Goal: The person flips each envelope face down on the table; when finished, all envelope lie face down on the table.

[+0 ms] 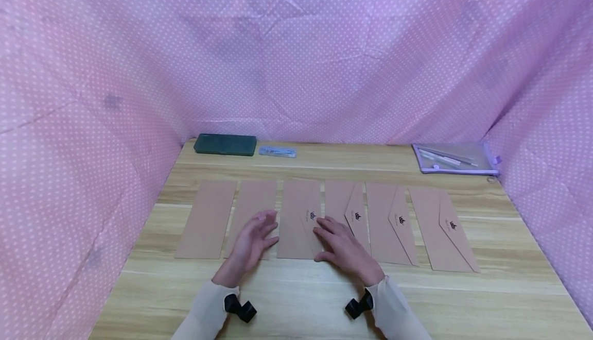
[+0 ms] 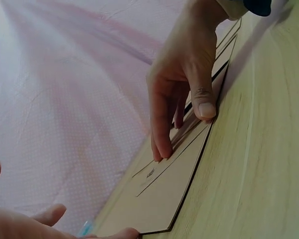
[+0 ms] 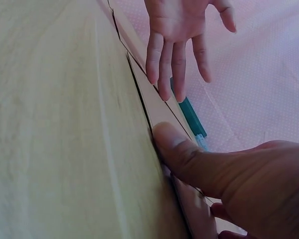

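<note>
The third envelope from the left (image 1: 294,234) lies mid-counter (image 1: 296,293), its long axis running away from the person, its flap tip pointing left. The right hand (image 1: 344,245) rests loosely extended fingers at its right side, gripping nothing; the left hand (image 1: 250,241), spread and holding nothing, is beside its left edge.

Green case (image 1: 225,145) beside blue packet (image 1: 277,152); purple pouch (image 1: 465,150).
</note>
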Demonstrator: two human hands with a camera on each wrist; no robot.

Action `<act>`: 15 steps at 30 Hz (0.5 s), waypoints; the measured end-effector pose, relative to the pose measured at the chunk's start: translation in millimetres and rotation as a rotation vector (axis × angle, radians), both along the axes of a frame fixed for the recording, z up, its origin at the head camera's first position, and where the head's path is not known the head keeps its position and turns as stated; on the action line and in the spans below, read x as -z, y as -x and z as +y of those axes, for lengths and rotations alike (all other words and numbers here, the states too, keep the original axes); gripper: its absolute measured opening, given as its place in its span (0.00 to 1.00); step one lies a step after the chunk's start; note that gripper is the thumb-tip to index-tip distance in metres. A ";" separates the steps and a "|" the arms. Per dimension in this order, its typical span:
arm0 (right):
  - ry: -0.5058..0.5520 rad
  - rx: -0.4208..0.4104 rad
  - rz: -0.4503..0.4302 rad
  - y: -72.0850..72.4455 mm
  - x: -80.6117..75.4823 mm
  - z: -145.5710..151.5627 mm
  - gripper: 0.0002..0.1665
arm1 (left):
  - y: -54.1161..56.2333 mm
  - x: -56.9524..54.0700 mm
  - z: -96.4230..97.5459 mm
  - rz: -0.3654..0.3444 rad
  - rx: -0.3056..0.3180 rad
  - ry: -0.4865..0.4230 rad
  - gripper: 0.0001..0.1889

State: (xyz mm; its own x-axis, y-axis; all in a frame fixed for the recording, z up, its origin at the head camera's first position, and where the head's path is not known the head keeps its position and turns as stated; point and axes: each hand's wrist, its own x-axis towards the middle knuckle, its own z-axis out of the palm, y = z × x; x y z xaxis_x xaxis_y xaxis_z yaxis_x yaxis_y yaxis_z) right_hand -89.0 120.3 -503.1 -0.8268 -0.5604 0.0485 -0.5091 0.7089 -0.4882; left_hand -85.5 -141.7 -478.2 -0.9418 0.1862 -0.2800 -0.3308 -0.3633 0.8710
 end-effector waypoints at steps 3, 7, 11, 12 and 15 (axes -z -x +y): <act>-0.002 -0.001 0.005 0.2 0.9 -0.1 0.38 | 1.9 1.0 -2.7 -0.010 -0.044 -0.047 0.18; 0.012 -0.006 0.017 0.5 1.4 2.0 0.39 | 3.7 0.7 -6.9 0.004 -0.042 -0.136 0.23; 0.020 -0.008 0.012 0.7 1.3 4.1 0.40 | 3.8 -1.0 -7.7 0.037 -0.003 -0.171 0.22; 0.020 -0.008 0.001 0.8 0.9 4.2 0.41 | 3.7 -1.3 -7.5 0.045 0.007 -0.169 0.22; 0.020 -0.005 -0.038 1.1 -0.5 3.8 0.41 | 3.2 -1.7 -6.3 0.050 0.016 -0.155 0.20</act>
State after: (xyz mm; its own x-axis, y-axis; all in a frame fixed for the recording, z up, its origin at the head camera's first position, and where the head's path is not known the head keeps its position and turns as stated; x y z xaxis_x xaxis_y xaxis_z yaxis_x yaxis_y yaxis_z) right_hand -90.1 124.1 -502.6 -0.8252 -0.5641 0.0280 -0.4936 0.6961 -0.5213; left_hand -88.7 -148.0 -476.5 -0.9504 0.2384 -0.1999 -0.2954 -0.4893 0.8206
